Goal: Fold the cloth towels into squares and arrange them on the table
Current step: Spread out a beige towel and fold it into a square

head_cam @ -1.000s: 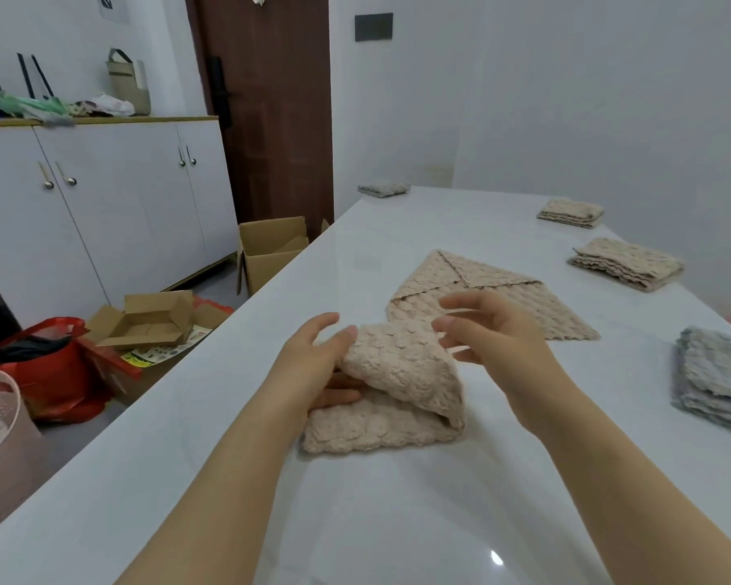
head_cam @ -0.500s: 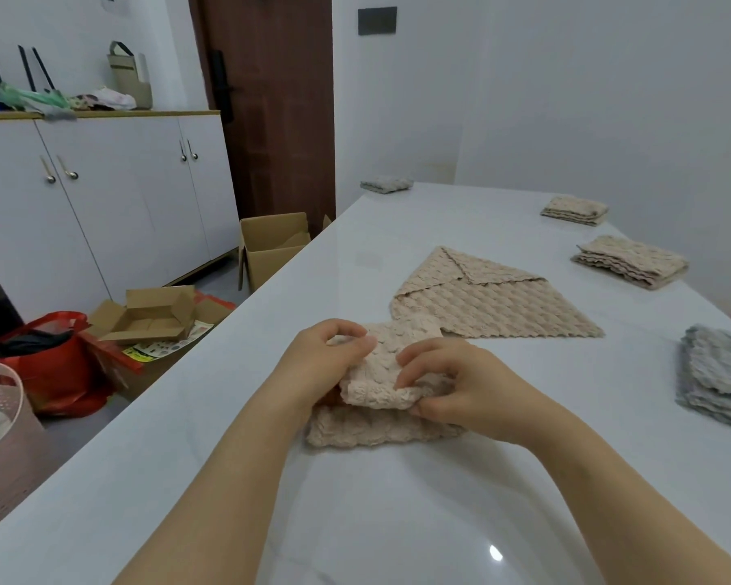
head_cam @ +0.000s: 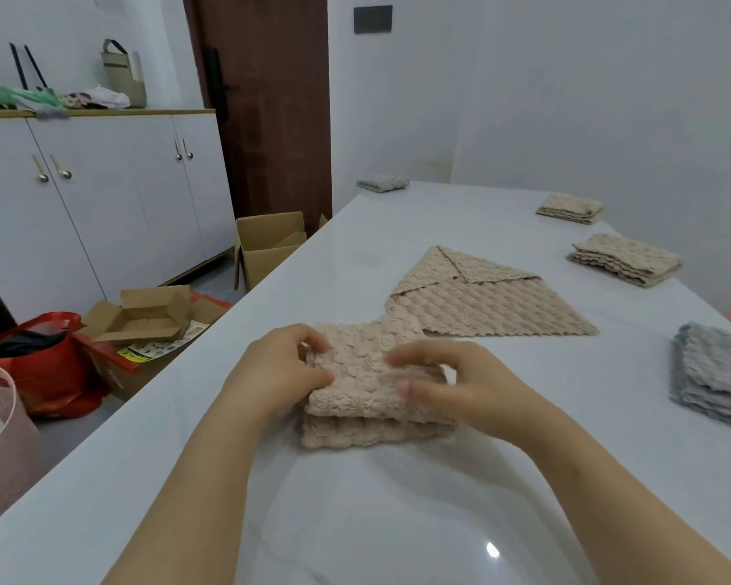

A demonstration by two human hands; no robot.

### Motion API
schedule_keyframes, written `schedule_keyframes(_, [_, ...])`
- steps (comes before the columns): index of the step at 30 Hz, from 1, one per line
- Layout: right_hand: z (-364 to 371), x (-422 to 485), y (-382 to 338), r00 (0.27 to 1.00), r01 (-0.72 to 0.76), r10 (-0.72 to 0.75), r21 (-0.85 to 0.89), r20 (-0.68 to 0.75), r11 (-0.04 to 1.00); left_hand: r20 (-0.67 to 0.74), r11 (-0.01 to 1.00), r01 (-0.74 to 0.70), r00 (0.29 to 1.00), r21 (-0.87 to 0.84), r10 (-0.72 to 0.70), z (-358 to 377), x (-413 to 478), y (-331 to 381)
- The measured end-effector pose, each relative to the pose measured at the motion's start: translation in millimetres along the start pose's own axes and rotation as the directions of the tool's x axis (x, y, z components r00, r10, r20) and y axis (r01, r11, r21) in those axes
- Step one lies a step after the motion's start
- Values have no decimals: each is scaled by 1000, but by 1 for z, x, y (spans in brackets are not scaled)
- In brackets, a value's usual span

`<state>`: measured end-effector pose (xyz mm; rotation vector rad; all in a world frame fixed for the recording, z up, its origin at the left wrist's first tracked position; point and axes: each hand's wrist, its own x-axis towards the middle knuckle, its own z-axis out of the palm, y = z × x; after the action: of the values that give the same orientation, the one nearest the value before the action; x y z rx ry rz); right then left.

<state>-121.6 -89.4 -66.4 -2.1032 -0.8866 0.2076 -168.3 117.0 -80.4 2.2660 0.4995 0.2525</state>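
Hands both on folded beige towel [head_cam: 368, 399], which lies centre of view on white table [head_cam: 355, 521].

Left hand [head_cam: 281, 369]: fingers curled round the towel's 9 o'clock edge, thumb on top, gripping the upper layer.

Right hand [head_cam: 465, 386]: motion-blurred. Fingers bent over the 3 o'clock side, thumb on the top face, pinching the upper layer.

Upper layer sits slightly raised off the lower one along the near edge.

Half-folded beige towel [head_cam: 482, 306] lies flat at 1 o'clock, just beyond; contact at the corner, cannot tell.

Grey stack [head_cam: 718, 373] at 3 o'clock, well apart. Near beige stack [head_cam: 625, 259] and far beige stack [head_cam: 570, 209] at 1–2 o'clock, further back.
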Motion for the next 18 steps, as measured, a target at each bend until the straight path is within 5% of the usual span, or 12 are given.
schedule_keyframes(3, [4,4,2,978,38,-74,-182,-196,983,-192,992,-110,974,63,120,5,-3,10])
schedule_keyframes(5, [14,7,10,988,3,-54,-338,-144,941,-21,962,-232,971,147,237,17,-5,16])
schedule_keyframes(8, [26,6,25,996,-85,92,-428,-5,900,328,859,-278,934,429,139,33,-5,10])
schedule_keyframes(11, [31,3,28,987,-133,160,-443,23,887,361,812,-280,928,512,92,35,-6,0])
schedule_keyframes(18, [31,3,26,979,-180,202,-454,-1,873,286,780,-358,928,512,238,36,-13,-8])
